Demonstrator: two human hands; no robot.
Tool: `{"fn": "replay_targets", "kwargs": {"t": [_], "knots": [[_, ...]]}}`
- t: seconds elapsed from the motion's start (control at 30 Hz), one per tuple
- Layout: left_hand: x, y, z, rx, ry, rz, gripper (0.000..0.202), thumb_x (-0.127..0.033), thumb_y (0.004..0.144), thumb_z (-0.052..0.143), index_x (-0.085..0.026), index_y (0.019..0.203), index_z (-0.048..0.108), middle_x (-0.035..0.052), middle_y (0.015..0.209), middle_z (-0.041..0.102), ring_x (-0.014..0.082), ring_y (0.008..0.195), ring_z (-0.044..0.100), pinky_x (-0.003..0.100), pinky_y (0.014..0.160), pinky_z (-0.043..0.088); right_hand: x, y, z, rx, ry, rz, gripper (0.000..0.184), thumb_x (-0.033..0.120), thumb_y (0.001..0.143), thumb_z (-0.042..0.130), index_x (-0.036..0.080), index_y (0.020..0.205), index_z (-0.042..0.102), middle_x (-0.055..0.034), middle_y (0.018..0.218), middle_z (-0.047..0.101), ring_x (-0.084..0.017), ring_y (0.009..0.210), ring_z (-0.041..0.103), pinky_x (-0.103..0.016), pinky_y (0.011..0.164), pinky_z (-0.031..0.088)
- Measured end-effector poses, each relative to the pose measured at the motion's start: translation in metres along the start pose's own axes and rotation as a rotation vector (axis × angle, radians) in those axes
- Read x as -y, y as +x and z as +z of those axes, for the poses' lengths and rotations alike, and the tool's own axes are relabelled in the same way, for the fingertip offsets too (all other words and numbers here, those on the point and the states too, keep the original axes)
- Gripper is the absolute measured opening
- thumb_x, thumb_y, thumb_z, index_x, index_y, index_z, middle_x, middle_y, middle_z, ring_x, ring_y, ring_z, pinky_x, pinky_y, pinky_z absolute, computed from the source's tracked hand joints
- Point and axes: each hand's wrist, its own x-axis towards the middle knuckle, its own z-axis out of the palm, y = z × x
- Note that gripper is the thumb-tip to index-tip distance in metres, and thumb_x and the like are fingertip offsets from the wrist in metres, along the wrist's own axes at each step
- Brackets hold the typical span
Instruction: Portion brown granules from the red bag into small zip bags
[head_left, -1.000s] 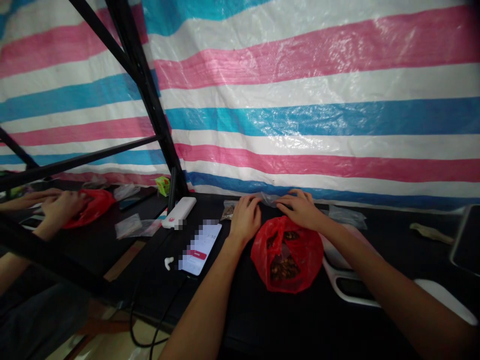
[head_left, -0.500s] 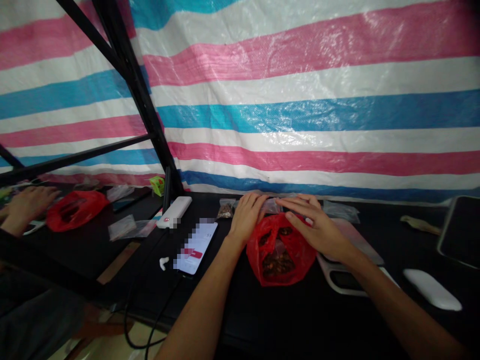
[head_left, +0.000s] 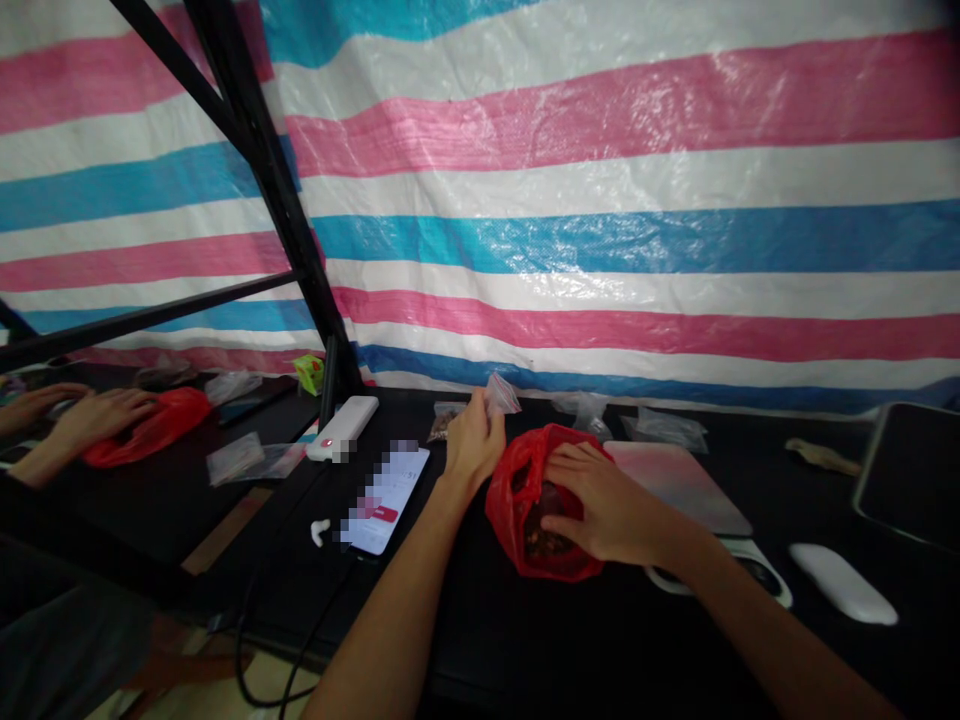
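A red plastic bag (head_left: 517, 490) with brown bits inside lies open on the black table (head_left: 570, 640). My right hand (head_left: 600, 505) reaches into its mouth, fingers curled over the contents. My left hand (head_left: 472, 445) is raised just left of the bag and pinches a small clear plastic bag (head_left: 500, 395) by its edge. Another small clear bag with brown contents (head_left: 444, 422) lies behind my left hand.
A phone (head_left: 386, 485), a white power bank (head_left: 341, 428) and an earbud (head_left: 320, 530) lie to the left. A scale (head_left: 686, 480), clear bags (head_left: 664, 428), a white object (head_left: 844, 583) and a dark tray (head_left: 911, 475) sit right. Another person's hands (head_left: 94, 415) rest by a second red bag (head_left: 161, 420).
My left hand has picked a small clear bag up off the table. My right hand has moved from the table's back into the red bag's mouth.
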Motion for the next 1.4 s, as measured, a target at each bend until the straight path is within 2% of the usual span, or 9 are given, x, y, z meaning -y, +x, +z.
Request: {"fn": "replay_targets", "kwargs": {"t": [0.1, 0.27, 0.37, 0.43, 0.53, 0.7, 0.9, 1.1, 1.4], "knots": [[-0.003, 0.001, 0.001, 0.093, -0.165, -0.034, 0.029, -0.038, 0.103, 0.041, -0.019, 0.119, 0.056, 0.0085, 0.092, 0.07, 0.0252, 0.084, 0.067, 0.035, 0.079, 0.046, -0.004, 0.002, 0.0, -0.003, 0.019, 0.017, 0.031, 0.034, 0.084, 0.077, 0.025, 0.114, 0.072, -0.0089, 0.125, 0.071, -0.032, 0.122, 0.058, -0.052, 0.111, 0.038], [-0.009, 0.001, 0.001, 0.406, -0.67, -0.022, 0.047, -0.049, 0.096, 0.057, -0.017, 0.131, 0.051, 0.0037, 0.1, 0.065, 0.0163, 0.085, 0.06, 0.029, 0.079, 0.048, -0.017, 0.003, -0.004, -0.047, 0.059, 0.059, 0.03, 0.032, 0.088, 0.071, 0.026, 0.118, 0.071, -0.0086, 0.125, 0.069, -0.029, 0.118, 0.062, -0.044, 0.106, 0.045], [-0.006, -0.001, 0.005, 0.539, -0.685, 0.0, 0.056, -0.032, 0.078, 0.079, -0.017, 0.125, 0.051, 0.0018, 0.103, 0.062, 0.014, 0.086, 0.057, 0.026, 0.081, 0.048, -0.024, -0.001, -0.007, -0.029, -0.05, 0.137, 0.026, 0.033, 0.09, 0.07, 0.026, 0.114, 0.071, -0.008, 0.122, 0.068, -0.028, 0.107, 0.067, -0.04, 0.095, 0.05], [0.0, -0.001, 0.01, 0.579, -0.636, 0.001, 0.05, -0.018, 0.074, 0.076, -0.017, 0.117, 0.052, -0.0004, 0.097, 0.061, 0.0124, 0.081, 0.056, 0.025, 0.076, 0.047, -0.027, -0.005, -0.01, -0.014, -0.119, 0.182, 0.025, 0.035, 0.092, 0.067, 0.027, 0.116, 0.07, -0.0071, 0.117, 0.068, -0.026, 0.098, 0.069, -0.038, 0.087, 0.052], [0.009, 0.0, 0.017, 0.549, -0.563, 0.003, 0.035, -0.012, 0.077, 0.063, -0.017, 0.11, 0.053, -0.0015, 0.092, 0.06, 0.0119, 0.076, 0.054, 0.025, 0.071, 0.045, -0.028, -0.008, -0.014, 0.002, -0.197, 0.231, 0.024, 0.034, 0.094, 0.064, 0.027, 0.116, 0.07, -0.0065, 0.113, 0.068, -0.024, 0.088, 0.071, -0.035, 0.079, 0.051], [0.012, 0.004, 0.021, 0.457, -0.425, -0.012, 0.015, -0.021, 0.088, 0.053, -0.017, 0.102, 0.055, -0.0002, 0.093, 0.061, 0.015, 0.083, 0.055, 0.027, 0.076, 0.045, -0.032, -0.005, -0.01, -0.041, -0.225, 0.214, 0.025, 0.026, 0.091, 0.067, 0.027, 0.116, 0.07, -0.0065, 0.117, 0.065, -0.025, 0.093, 0.07, -0.036, 0.083, 0.051], [0.012, 0.006, 0.022, 0.447, -0.455, -0.084, 0.021, -0.028, 0.097, 0.043, -0.018, 0.106, 0.058, 0.0029, 0.102, 0.066, 0.0179, 0.091, 0.059, 0.03, 0.084, 0.047, -0.04, -0.003, -0.002, -0.059, -0.139, 0.182, 0.029, 0.027, 0.088, 0.069, 0.029, 0.118, 0.069, -0.0059, 0.115, 0.068, -0.027, 0.1, 0.068, -0.039, 0.091, 0.051], [0.023, 0.009, 0.021, 0.387, -0.359, -0.033, 0.018, -0.025, 0.095, 0.046, -0.018, 0.104, 0.06, 0.0032, 0.1, 0.068, 0.0183, 0.087, 0.061, 0.032, 0.088, 0.048, -0.041, -0.008, -0.002, -0.008, -0.029, 0.131, 0.039, 0.013, 0.087, 0.061, 0.03, 0.121, 0.07, -0.004, 0.123, 0.066, -0.022, 0.101, 0.068, -0.034, 0.093, 0.051], [0.02, 0.007, 0.026, 0.437, -0.633, -0.101, 0.03, -0.032, 0.098, 0.044, -0.019, 0.117, 0.063, 0.004, 0.108, 0.069, 0.0172, 0.09, 0.062, 0.03, 0.087, 0.05, -0.037, 0.001, 0.01, -0.11, -0.146, 0.179, 0.026, 0.032, 0.09, 0.069, 0.025, 0.116, 0.068, -0.0065, 0.117, 0.071, -0.027, 0.103, 0.069, -0.04, 0.092, 0.049]]}}
